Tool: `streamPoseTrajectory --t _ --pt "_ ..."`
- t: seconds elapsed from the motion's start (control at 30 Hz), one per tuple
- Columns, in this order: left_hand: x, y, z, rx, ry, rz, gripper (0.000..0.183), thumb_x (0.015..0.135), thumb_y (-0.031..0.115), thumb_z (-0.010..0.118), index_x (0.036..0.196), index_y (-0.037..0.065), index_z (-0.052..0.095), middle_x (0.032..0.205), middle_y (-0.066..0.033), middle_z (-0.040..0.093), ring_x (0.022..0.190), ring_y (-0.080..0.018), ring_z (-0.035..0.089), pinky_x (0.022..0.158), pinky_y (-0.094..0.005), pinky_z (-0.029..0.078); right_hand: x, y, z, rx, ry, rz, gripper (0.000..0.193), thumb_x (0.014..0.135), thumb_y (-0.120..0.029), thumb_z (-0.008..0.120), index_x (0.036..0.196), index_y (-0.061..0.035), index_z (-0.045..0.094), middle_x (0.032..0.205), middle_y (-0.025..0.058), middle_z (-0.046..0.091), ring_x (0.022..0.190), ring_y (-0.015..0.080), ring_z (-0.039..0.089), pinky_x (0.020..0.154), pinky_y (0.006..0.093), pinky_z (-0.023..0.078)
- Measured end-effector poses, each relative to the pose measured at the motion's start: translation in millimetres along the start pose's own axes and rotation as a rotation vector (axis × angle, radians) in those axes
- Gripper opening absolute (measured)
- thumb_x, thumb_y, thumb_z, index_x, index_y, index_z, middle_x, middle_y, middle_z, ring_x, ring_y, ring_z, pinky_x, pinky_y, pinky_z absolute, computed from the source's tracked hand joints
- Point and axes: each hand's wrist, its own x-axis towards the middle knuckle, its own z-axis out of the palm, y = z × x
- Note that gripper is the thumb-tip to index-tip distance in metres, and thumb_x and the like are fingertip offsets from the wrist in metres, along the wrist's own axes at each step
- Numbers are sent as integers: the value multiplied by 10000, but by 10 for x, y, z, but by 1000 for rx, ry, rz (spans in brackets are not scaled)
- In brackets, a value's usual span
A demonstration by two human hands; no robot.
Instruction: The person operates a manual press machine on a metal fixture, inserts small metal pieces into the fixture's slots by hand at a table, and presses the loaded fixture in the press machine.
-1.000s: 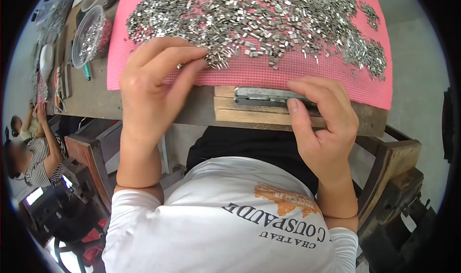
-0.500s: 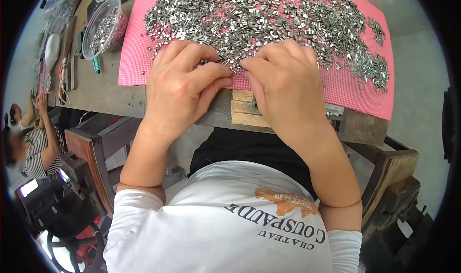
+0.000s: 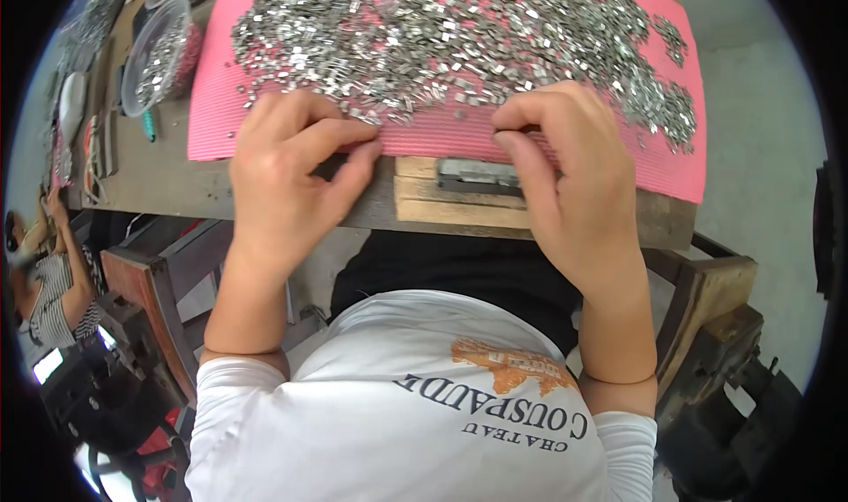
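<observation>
My left hand rests over the near edge of a pink ribbed mat, thumb and forefinger pinched close together beside the near edge of a heap of small silvery metal pieces. Whatever lies between those fingertips is too small to make out. Farther right, my right hand is also closed in a pinch above the mat's near edge; its tiny contents, if any, cannot be told. Between and below the hands, a grey metal bar-shaped block sits on a light wooden block at the table edge.
On the left of the worn table stands a clear round tub of small metal pieces, with a teal-handled tool beside it. Another person in a striped top works at the far left. Wooden-topped supports flank me.
My hands have moved apart, the left one leftward and the right one rightward. The metal block on the wood now shows between them. The whole view has shifted slightly.
</observation>
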Motion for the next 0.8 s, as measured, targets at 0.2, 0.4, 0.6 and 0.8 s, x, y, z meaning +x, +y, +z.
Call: streamPoseTrajectory --t 0.2,0.4,0.6,0.8 --pt "32 -29 -37 37 -32 90 156 713 41 824 847 93 762 835 -27 657 773 -243 588 692 -371 463 -322 35 -300 59 -4 144 196 851 44 686 1004 -59 619 923 78 641 877 294 608 820 392 438" --pt "50 82 38 7 -64 72 118 795 49 789 875 75 706 853 -48 665 787 -262 600 714 -380 463 -483 77 -299 30 -9 116 193 832 28 707 983 -70 637 966 63 670 914 278 628 842 398 433" --pt "79 347 171 -208 -66 82 100 857 29 728 938 62 680 928 -83 693 853 -287 635 761 -391 480 -486 117 -230 -1 15 49 185 825 3 724 964 -87 642 979 32 677 925 243 637 854 388 408" --pt "130 559 340 -312 -45 164 146 815 40 763 932 85 690 944 -46 701 848 -257 636 752 -375 458 -477 127 -184 -40 23 22 194 815 -18 740 961 -96 638 979 18 662 926 229 636 836 390 397"
